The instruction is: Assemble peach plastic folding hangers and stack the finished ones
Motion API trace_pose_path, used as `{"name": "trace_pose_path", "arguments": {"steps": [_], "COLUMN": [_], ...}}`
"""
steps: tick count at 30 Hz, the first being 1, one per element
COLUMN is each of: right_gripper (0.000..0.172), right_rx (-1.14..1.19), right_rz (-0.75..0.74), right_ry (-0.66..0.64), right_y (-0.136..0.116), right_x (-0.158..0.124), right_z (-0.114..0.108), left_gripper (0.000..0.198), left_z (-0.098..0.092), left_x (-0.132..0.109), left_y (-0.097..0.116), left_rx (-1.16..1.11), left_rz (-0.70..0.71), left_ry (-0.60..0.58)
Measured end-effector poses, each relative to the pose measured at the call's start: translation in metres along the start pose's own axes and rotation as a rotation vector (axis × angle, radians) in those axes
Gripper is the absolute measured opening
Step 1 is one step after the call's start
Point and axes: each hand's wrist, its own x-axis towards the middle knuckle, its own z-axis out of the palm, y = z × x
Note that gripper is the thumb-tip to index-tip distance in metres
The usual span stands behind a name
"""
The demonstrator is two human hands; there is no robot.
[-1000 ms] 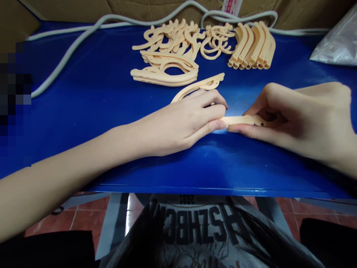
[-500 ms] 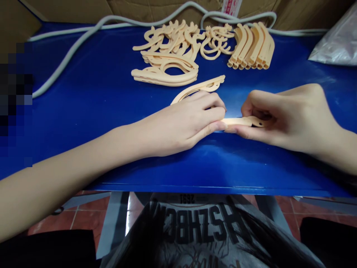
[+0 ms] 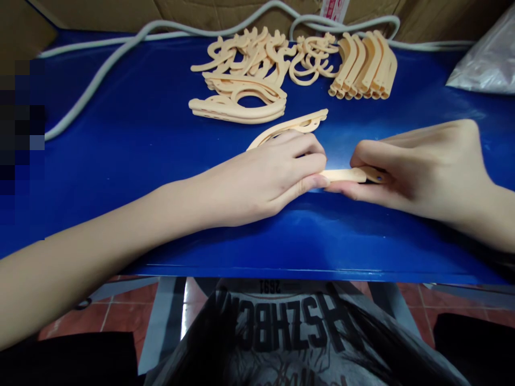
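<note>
Between my two hands runs a beige plastic folding-hanger part, held low over the blue table. My left hand is closed around its left end. With thumb and bent fingers, my right hand pinches the right end, where a narrower tip with a small hole shows. The fingers hide much of the part. Just beyond my left hand lies a curved hanger piece, partly covered by that hand. Farther back are stacked folded hanger pieces.
At the back lie a pile of loose hanger parts, several hooks and a row of curved hanger arms. A white cable winds along the cardboard. A plastic bag sits at the far right.
My right hand has shifted slightly right and turned a little, and the tip it pinches has tilted. My left hand stays almost in place.
</note>
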Motion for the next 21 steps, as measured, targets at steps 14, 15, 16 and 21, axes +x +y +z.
{"name": "trace_pose_path", "arguments": {"steps": [14, 15, 16, 21], "right_gripper": [0.090, 0.091, 0.092, 0.090], "right_rx": [0.163, 0.178, 0.191, 0.170], "right_rz": [0.133, 0.132, 0.131, 0.145], "right_ry": [-0.236, -0.274, -0.313, -0.401], "right_y": [0.0004, 0.0007, 0.0009, -0.0010], "right_x": [0.0046, 0.0047, 0.0047, 0.0030], "right_z": [0.0020, 0.0025, 0.0030, 0.0022], "left_gripper": [0.037, 0.037, 0.037, 0.038], "left_z": [0.0042, 0.0045, 0.0046, 0.0036], "left_x": [-0.0011, -0.0015, -0.0018, -0.0020], "left_y": [-0.0002, 0.0002, 0.0007, 0.0026], "left_rx": [0.065, 0.070, 0.072, 0.086], "left_rz": [0.001, 0.005, 0.007, -0.002], "left_ry": [0.001, -0.001, -0.004, -0.037]}}
